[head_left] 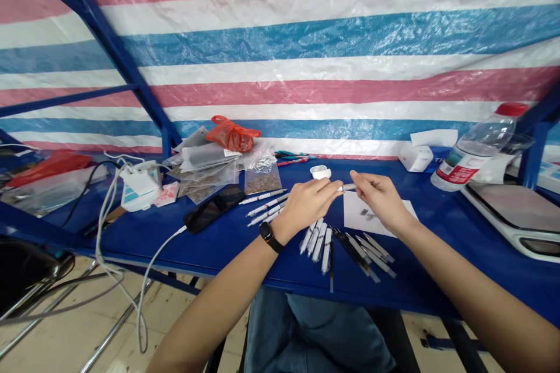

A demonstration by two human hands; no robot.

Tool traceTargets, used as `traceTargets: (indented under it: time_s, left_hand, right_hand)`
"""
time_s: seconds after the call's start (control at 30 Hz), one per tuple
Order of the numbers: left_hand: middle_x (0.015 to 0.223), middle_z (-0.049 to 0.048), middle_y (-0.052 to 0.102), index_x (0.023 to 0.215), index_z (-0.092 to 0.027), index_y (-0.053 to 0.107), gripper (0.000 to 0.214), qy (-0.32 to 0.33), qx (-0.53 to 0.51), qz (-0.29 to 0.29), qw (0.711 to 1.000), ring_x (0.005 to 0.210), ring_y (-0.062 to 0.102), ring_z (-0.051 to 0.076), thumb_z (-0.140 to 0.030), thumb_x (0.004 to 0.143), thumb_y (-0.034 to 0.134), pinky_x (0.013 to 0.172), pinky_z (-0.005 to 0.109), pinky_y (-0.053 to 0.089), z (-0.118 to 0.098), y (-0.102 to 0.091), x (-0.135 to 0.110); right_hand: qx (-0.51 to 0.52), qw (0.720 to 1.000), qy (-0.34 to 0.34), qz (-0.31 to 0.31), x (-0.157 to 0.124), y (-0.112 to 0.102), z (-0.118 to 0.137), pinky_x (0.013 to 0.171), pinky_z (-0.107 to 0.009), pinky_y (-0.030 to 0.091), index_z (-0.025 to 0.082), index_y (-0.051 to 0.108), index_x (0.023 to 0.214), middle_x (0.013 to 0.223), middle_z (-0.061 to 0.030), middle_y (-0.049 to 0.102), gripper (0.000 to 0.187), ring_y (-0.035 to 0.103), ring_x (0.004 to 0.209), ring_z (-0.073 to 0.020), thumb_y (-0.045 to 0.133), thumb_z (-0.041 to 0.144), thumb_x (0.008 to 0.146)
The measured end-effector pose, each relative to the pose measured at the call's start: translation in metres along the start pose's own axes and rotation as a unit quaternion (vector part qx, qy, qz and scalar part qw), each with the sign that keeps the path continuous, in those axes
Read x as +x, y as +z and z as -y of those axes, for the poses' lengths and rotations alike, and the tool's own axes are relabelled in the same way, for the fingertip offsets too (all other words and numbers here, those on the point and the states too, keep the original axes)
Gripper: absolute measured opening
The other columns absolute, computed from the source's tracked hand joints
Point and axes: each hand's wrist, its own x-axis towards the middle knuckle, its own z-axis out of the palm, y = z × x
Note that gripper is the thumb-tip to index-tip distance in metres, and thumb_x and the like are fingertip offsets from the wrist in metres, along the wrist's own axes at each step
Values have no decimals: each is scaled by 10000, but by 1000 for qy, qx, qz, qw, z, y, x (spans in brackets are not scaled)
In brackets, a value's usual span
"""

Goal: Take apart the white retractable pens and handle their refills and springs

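Note:
Both my hands meet over the blue table (pixel 184 242) and pinch one white pen barrel (pixel 349 187) between them. My left hand (pixel 306 201), with a black watch on its wrist, grips the barrel's left end. My right hand (pixel 380 197) closes its fingertips on the right end. Below the hands lie several white pen barrels (pixel 318 239) and several dark refills and pen parts (pixel 361 249) in a row. A white sheet of paper (pixel 363 215) with small metal bits lies under my right hand. More assembled white pens (pixel 265 203) lie to the left.
A black phone (pixel 213 208) on a white cable lies left of the pens, beside plastic bags of small parts (pixel 261 178) and an orange bag (pixel 231 134). A white charger block (pixel 140 183) stands far left. A water bottle (pixel 476 148), a white box (pixel 415 156) and a scale (pixel 511 213) sit right.

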Motion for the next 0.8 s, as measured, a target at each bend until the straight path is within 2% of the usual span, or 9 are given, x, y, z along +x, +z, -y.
traceTargets:
  time_s: [0.2, 0.33, 0.4, 0.5, 0.67, 0.8]
  left_hand:
    - [782, 35, 663, 1246, -175, 677, 363, 34, 50, -30, 998, 698, 646, 153, -290, 1097, 367, 560, 266, 453, -4, 2, 0]
    - [840, 50, 703, 1180, -185, 706, 337, 23, 35, -38, 998, 753, 643, 165, -294, 1085, 401, 693, 280, 506, -4, -1, 4]
    - [893, 63, 715, 1152, -194, 706, 337, -4, 18, -31, 999, 820, 657, 182, -315, 1085, 399, 745, 292, 522, -2, -1, 4]
    - [964, 69, 711, 1194, -201, 669, 348, -43, -4, -2, 999, 898, 683, 190, -333, 1093, 363, 718, 267, 522, 0, -2, 4]
    - [1021, 62, 692, 1158, -207, 646, 321, -67, -28, 57, 996, 869, 702, 178, -322, 1091, 353, 621, 240, 491, -1, -2, 2]
    - [1021, 50, 717, 1124, -218, 651, 277, -76, -42, 47, 995, 827, 706, 177, -294, 1073, 390, 608, 251, 471, -2, -2, 3]
  right_hand:
    - [32, 998, 57, -16, 4, 1, -6, 413, -270, 197, 222, 423, 425, 427, 52, 299, 693, 221, 420, -79, 722, 796, 672]
    - [16, 997, 71, -26, 2, 1, -2, 421, -269, 207, 218, 426, 400, 408, 51, 294, 714, 245, 414, -80, 719, 820, 648]
    - [8, 999, 47, -24, 2, 1, -1, 427, -265, 247, 212, 481, 431, 423, 40, 347, 696, 294, 424, -91, 697, 829, 671]
    - [-1, 1000, 13, -17, 1, 1, 0, 446, -264, 313, 210, 540, 485, 463, 24, 424, 667, 365, 447, -107, 674, 824, 708]
    - [-6, 1000, 14, -4, 1, 2, -3, 458, -275, 324, 214, 535, 465, 455, 11, 443, 681, 386, 457, -119, 665, 838, 705]
    - [-7, 999, 29, 11, 2, 1, -3, 451, -277, 316, 215, 514, 447, 440, 6, 434, 698, 385, 449, -121, 647, 848, 709]
